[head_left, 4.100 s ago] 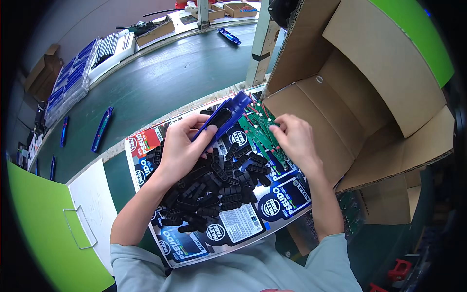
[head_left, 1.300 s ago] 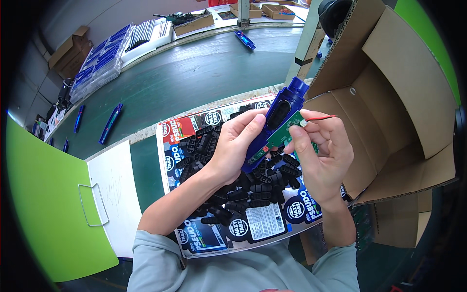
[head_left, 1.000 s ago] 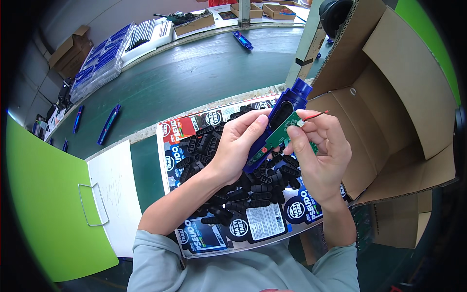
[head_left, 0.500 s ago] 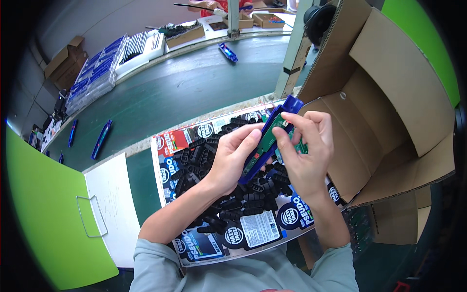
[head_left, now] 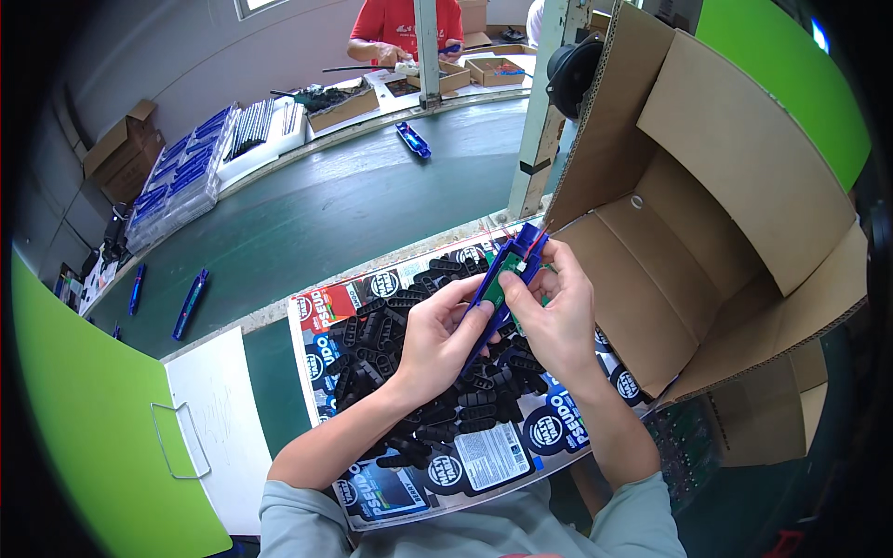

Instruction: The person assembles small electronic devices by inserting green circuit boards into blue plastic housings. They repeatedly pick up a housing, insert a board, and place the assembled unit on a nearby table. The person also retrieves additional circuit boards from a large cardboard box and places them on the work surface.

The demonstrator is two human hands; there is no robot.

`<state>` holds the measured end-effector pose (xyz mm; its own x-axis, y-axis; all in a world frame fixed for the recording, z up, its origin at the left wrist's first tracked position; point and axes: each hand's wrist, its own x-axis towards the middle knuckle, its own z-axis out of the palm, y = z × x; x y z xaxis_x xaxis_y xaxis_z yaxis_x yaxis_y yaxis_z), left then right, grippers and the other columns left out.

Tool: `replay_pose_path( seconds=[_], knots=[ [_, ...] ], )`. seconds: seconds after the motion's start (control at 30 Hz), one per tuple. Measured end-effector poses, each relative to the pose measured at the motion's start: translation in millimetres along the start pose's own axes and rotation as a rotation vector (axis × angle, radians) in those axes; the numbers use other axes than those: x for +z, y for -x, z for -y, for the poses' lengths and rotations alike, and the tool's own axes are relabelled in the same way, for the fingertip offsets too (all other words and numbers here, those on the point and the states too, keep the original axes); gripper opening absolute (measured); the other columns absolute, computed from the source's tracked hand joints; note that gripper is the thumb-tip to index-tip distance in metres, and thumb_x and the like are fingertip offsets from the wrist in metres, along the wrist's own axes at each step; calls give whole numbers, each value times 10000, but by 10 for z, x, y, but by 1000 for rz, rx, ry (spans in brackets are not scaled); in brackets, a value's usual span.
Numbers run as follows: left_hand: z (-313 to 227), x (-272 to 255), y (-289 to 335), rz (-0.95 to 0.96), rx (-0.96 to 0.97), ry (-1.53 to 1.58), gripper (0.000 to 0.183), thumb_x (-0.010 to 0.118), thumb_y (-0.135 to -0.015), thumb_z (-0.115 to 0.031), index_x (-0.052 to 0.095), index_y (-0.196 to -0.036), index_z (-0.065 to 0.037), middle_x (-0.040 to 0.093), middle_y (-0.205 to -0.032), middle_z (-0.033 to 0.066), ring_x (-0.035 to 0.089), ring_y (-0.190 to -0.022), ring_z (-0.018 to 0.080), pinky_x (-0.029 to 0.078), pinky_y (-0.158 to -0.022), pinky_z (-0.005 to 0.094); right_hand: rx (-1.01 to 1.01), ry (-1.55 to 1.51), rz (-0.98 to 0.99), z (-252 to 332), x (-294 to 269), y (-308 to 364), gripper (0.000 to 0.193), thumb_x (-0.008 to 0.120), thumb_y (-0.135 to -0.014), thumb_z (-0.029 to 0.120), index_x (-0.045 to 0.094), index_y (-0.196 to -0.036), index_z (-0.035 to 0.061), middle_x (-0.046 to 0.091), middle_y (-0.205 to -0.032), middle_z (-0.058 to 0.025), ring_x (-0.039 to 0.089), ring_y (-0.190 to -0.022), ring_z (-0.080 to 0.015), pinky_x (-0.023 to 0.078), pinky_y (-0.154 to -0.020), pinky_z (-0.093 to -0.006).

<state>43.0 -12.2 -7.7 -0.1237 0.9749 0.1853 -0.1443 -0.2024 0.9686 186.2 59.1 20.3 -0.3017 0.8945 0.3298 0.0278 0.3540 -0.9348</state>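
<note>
A long blue plastic housing [head_left: 528,234] is held slantwise between my hands, above a board covered with printed stickers [head_left: 381,286]. Inside it sits a narrow green circuit board [head_left: 495,288], and thin red wires stick out near its upper end. My left hand [head_left: 437,342] grips the lower half, thumb lying along the edge. My right hand [head_left: 560,321] is closed round the upper half, its thumb pressed onto the circuit board. Below my hands lies a pile of black ribbed plastic pieces [head_left: 377,327]. More green boards are partly hidden behind the housing.
An open cardboard box [head_left: 642,270] stands close at the right. Beyond the board runs a green conveyor surface [head_left: 316,205], carrying several blue housings [head_left: 191,304]. A metal post [head_left: 532,167] rises beside the box. Across the conveyor, a person in red [head_left: 395,33] works with their hands.
The view has tilted up slightly. Both hands and the housing sit a little lower in the picture. My right thumb has moved along the circuit board, and red wires now show at the upper end.
</note>
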Motion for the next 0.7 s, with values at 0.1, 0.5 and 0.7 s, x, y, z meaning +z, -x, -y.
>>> replay_pose_path(
  seconds=[0.1, 0.5, 0.7],
  knots=[
    [-12, -18, -3, -17, 10, -27, 346, 572, -1013, -56, 556, -1346, 37, 686, -956, 64, 665, -772, 89, 550, -637, 228, 7, -60, 30, -61, 41, -28, 397, 727, -888, 58, 550, -1228, -43, 632, -1017, -75, 595, -740, -65, 468, -576, -231],
    [162, -1643, -534, -310, 32, -509, 332, 602, -980, -69, 612, -1287, 56, 695, -873, 61, 650, -747, 88, 517, -653, 236, -258, 498, 285, -461, 14, 156, 324, 752, -856, 184, 667, -1103, -7, 641, -1050, -157, 633, -933, -333, 499, -835, -433],
    [459, -2912, -694, -542, -23, -898, 300, 662, -903, -111, 706, -1167, 26, 754, -914, 136, 691, -795, 159, 534, -748, 319, -408, 773, 380, -576, 55, 201, 278, 744, -843, 189, 694, -1066, 31, 647, -1086, -110, 588, -1061, -290, 445, -904, -411]
  ],
)
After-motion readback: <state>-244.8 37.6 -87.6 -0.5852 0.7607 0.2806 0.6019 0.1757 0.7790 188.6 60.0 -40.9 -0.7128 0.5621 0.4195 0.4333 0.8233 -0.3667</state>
